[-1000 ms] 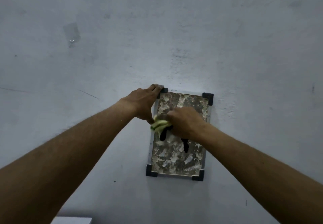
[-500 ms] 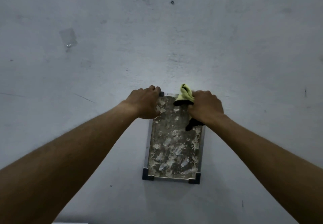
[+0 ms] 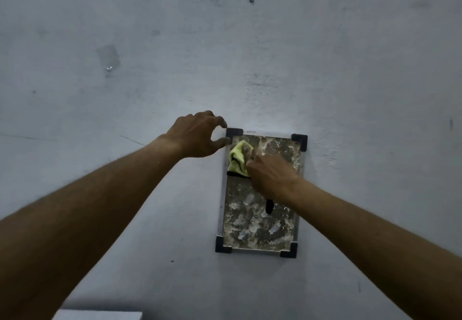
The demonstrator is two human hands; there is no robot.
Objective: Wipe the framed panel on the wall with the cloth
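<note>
Mottled rectangular panel (image 3: pixel 260 219), black-cornered frame

Scuffed grey wall (image 3: pixel 325 57), dim light

We count one framed panel (image 3: pixel 260 222) on one wall (image 3: pixel 350 70), with four black corner caps, one at each corner. One yellow-green cloth (image 3: pixel 238 158) with a black edge. Two hands: one left hand (image 3: pixel 200 134), one right hand (image 3: pixel 271 172). One small dark screw (image 3: pixel 251 0) high on the wall. One patch of clear tape (image 3: pixel 108 57). One pale box corner (image 3: pixel 97 315) at the bottom edge.
</note>
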